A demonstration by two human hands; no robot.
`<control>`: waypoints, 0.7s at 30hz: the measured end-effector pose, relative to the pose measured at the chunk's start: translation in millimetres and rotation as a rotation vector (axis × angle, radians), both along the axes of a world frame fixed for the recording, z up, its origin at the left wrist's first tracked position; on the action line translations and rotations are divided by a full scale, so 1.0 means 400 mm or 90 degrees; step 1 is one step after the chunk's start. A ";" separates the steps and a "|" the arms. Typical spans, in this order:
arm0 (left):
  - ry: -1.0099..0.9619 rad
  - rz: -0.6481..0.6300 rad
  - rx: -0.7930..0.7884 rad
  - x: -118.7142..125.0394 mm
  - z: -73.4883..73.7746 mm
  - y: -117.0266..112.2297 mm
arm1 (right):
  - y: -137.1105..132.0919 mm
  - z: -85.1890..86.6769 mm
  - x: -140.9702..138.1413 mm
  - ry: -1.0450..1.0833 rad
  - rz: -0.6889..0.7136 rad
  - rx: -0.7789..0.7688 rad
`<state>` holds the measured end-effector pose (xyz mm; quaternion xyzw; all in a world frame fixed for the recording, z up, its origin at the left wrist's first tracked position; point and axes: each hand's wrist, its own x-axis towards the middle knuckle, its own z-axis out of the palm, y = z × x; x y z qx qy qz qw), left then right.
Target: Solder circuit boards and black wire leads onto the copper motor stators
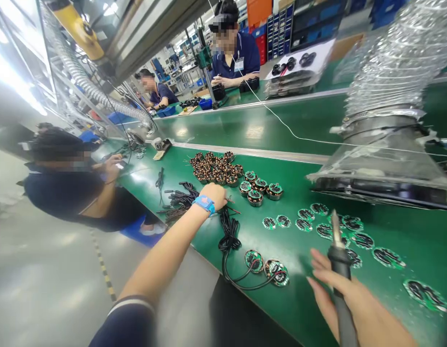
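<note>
My left hand (214,195), wearing a blue wristband (204,204), reaches over a pile of black cables (183,195). Its fingers curl downward and are mostly hidden; thin bare-ended wires stick out beside them. In my right hand (361,299) is a soldering iron (341,279), its tip pointing up and away from me, with some fingers held apart from the handle. Copper-wound stators (216,168) stand clustered just beyond my left hand. Below it lies a tied cable bundle (230,236), whose leads run to two round boards (276,273) near the front edge.
Stators topped with green boards (255,196) stand mid-bench. Loose round circuit boards (324,231) are scattered to the right, beneath a fume hood (382,178) on a flexible duct. A white thread (292,132) crosses the view. Co-workers sit at left (60,178) and across the bench (234,53).
</note>
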<state>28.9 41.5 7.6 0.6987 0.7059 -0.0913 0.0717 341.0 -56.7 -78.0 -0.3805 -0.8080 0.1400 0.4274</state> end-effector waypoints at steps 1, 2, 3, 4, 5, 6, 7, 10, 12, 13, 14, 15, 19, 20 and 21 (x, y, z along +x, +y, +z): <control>-0.005 0.012 0.010 -0.005 -0.001 0.001 | 0.027 0.021 -0.010 -0.079 0.025 0.040; -0.011 0.025 0.028 -0.016 0.001 0.001 | 0.057 0.041 -0.027 -0.112 0.035 0.065; -0.017 0.041 0.052 -0.030 0.007 0.000 | 0.091 0.058 -0.049 -0.131 0.047 0.072; -0.021 0.059 0.077 -0.050 0.014 -0.004 | 0.129 0.071 -0.075 -0.152 0.059 0.074; -0.023 0.076 0.097 -0.073 0.021 -0.009 | 0.168 0.080 -0.102 -0.171 0.067 0.076; -0.026 0.090 0.106 -0.098 0.027 -0.017 | 0.207 0.085 -0.128 -0.187 0.073 0.078; -0.031 0.097 0.101 -0.123 0.032 -0.026 | 0.245 0.086 -0.152 -0.201 0.073 0.078; -0.065 0.068 0.041 -0.179 0.026 -0.052 | 0.340 0.072 -0.201 -0.231 0.056 0.062; -0.083 0.038 0.015 -0.192 0.011 -0.061 | 0.383 0.057 -0.215 -0.245 0.046 0.039; -0.087 0.030 0.015 -0.192 0.003 -0.063 | 0.397 0.050 -0.218 -0.249 0.042 0.026; -0.089 0.027 0.021 -0.189 -0.004 -0.063 | 0.406 0.045 -0.220 -0.248 0.037 0.013; -0.091 0.028 0.032 -0.184 -0.007 -0.063 | 0.409 0.042 -0.220 -0.244 0.032 0.001; -0.107 0.048 0.104 -0.166 0.005 -0.077 | 0.359 0.067 -0.208 -0.204 0.036 -0.041; -0.115 0.051 0.120 -0.163 0.011 -0.085 | 0.331 0.080 -0.198 -0.189 0.047 -0.051; -0.126 0.047 0.126 -0.161 0.017 -0.094 | 0.300 0.091 -0.182 -0.172 0.061 -0.061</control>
